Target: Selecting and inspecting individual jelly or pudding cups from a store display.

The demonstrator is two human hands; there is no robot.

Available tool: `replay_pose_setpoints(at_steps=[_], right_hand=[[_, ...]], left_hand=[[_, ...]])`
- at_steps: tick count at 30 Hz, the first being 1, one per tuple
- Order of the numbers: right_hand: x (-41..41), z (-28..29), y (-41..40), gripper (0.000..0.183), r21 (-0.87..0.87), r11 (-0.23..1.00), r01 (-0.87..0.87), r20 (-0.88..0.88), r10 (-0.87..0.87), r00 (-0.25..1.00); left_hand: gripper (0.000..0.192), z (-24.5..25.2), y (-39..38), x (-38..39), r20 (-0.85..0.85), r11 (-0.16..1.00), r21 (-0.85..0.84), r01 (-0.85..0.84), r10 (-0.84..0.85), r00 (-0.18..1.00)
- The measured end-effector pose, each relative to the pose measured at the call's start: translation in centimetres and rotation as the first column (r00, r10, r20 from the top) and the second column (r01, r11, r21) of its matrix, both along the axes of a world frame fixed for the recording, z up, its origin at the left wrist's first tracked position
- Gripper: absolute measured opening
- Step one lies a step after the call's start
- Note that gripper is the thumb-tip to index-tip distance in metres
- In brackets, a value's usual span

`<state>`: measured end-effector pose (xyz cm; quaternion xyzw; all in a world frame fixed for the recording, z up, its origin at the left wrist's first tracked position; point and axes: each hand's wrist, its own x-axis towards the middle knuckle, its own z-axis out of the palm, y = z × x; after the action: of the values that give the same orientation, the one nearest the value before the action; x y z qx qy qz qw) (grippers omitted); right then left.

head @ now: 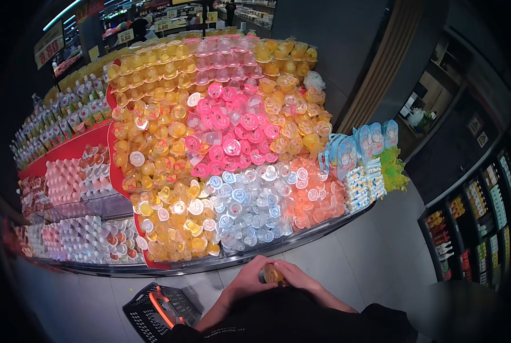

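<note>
Close to my body at the bottom centre, my left hand (252, 275) and my right hand (293, 273) hold one amber jelly cup (272, 274) between them, its round face showing. Beyond them rises a tiered display heaped with jelly cups: yellow cups (174, 128) on the left, pink-lidded cups (232, 147) in the middle, and orange cups (287, 107) on the right. Lower down lie more yellow cups (188, 227), clear cups with blue and white lids (239, 195), and peach-coloured cups (317, 197).
A black plastic shopping basket (142, 311) with an orange handle stands on the floor at lower left. The display's dark front edge (255, 253) curves ahead of me. Blue character bags (344, 155) sit at its right end. Eggs (73, 231) fill the left side; shelves (465, 227) stand far right.
</note>
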<state>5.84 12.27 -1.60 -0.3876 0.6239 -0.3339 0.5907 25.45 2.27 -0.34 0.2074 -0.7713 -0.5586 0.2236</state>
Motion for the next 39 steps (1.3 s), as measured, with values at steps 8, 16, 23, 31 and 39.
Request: replay_pose_setpoints(at_steps=[8, 16, 23, 31, 39], right_hand=[[0.0, -3.5, -0.5, 0.042, -0.112, 0.992, 0.055, 0.091, -0.044, 0.995], [0.2, -2.7, -1.3, 0.037, -0.231, 0.96, 0.161, 0.077, -0.147, 0.986], [-1.0, -1.5, -1.2, 0.042, -0.067, 0.998, 0.004, -0.04, -0.006, 0.999], [-1.3, -1.7, -0.9, 0.043, -0.325, 0.944, 0.055, 0.027, -0.048, 0.998], [-0.6, -2.3, -0.1, 0.047, -0.238, 0.963, 0.126, 0.429, -0.012, 0.903]], left_hand=[[0.059, 0.9, -0.6, -0.2, -0.072, 0.999, -0.04, -0.006, 0.003, 0.997], [0.053, 0.7, -0.5, -1.6, -0.056, 0.99, -0.098, -0.101, 0.096, 0.994], [0.05, -1.8, 0.5, -1.9, -0.074, 0.987, -0.113, -0.111, 0.103, 0.992], [0.065, 1.1, 1.2, -1.7, 0.012, 0.884, -0.416, -0.212, 0.238, 0.971], [0.077, 0.6, -0.9, -0.1, 0.002, 0.992, -0.101, -0.077, 0.077, 0.997]])
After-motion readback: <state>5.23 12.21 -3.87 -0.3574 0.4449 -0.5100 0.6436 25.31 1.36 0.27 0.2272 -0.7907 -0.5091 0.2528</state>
